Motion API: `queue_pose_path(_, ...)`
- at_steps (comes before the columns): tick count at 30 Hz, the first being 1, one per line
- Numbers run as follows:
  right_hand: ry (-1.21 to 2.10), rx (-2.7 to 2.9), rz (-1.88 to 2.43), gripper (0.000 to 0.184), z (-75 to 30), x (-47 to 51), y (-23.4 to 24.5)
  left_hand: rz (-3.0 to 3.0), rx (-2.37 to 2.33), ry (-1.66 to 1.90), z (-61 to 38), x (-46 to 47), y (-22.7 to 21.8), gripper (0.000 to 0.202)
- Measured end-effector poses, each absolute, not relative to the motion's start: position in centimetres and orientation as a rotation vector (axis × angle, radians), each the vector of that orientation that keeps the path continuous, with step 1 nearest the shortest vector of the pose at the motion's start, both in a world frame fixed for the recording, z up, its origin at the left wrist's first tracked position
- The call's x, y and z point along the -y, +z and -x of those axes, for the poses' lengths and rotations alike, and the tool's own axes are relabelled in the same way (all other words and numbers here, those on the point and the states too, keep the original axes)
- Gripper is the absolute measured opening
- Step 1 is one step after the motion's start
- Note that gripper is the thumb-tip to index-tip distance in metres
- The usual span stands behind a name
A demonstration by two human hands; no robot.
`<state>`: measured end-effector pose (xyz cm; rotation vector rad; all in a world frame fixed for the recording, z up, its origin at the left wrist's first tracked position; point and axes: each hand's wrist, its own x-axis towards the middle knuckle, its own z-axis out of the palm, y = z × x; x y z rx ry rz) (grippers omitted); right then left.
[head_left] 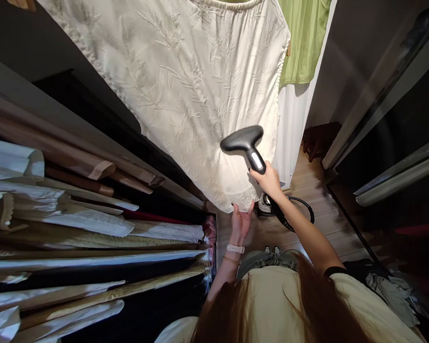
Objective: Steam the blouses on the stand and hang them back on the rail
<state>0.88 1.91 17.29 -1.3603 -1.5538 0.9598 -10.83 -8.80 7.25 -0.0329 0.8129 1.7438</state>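
Head: garment steamer (243,143) in right hand (268,181)

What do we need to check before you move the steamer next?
Right hand wrapped around the steamer handle: ok.
Left hand touching the hem of the white top: ok.
Steamer head touching the top: cannot tell.
Steam coming out: cannot tell, none shows.
Black hose lying loose on the floor, not snagged: ok.
Long hair away from the steamer head: ok.
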Motion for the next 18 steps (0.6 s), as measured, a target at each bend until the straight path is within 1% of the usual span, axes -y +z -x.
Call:
queue_pose_path(5, 0.93, 1.511, 1.246, 0.039, -0.1, -4.2, 22.9, 0.049, -0.795, 1.729, 10.0, 9.2, 7.0, 0.048)
queue_pose_path(8, 0.942, 1.494, 1.209, 0.038, -0.3, -4.0, 24.1, 0.081, -0.779, 1.708, 9.7, 9.3, 6.7, 0.05)
queue_pose_path(11, 0.979, 1.528, 1.235, 0.039, -0.9, -2.7, 22.7, 0.081, -0.765, 1.69, 9.5, 9.1, 6.6, 0.05)
queue_pose_path(18, 1.018, 1.582, 1.464, 0.037, -2.0, 1.2, 15.2, 0.075, -0.753, 1.673, 9.0, 8.3, 7.3, 0.047)
